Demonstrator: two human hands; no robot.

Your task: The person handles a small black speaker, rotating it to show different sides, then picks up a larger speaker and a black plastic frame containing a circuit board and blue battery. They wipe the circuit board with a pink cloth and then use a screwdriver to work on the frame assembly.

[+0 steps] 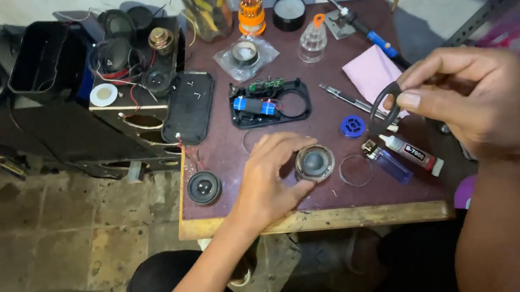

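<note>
Speaker driver (pixel 314 163), small and round with a metal rim, sits near the front edge of the dark maroon table (pixel 326 111), and we list the rest from largest down. We see the table carrying nearly everything. At its left stands a big black speaker cabinet (pixel 48 122) with loose drivers and red wires on top. Our right hand (pixel 472 103) is raised over the table's right side, thumb and forefinger pinching a thin black ring (pixel 385 110) that hangs from them. Our left hand (pixel 269 180) lies on the table with fingers curled, thumb and fingertips gripping the speaker driver from its left side. A black oval grille (pixel 188 108) lies at the table's left, and a black open housing (pixel 270 102) holding a blue cell and a green circuit board lies at the centre. A pink cloth (pixel 369 73) rests to the right, with a blue-handled soldering iron (pixel 367 33) above it. Toward the back we see an orange screwdriver set (pixel 251 12). A second, black driver (pixel 203 187) lies at the front left corner. Just right of the gripped driver lie a clear thin ring (pixel 356 170), a blue lighter (pixel 389 162) and a glue tube (pixel 412 153). A small blue spool (pixel 352 125) sits behind them.
</note>
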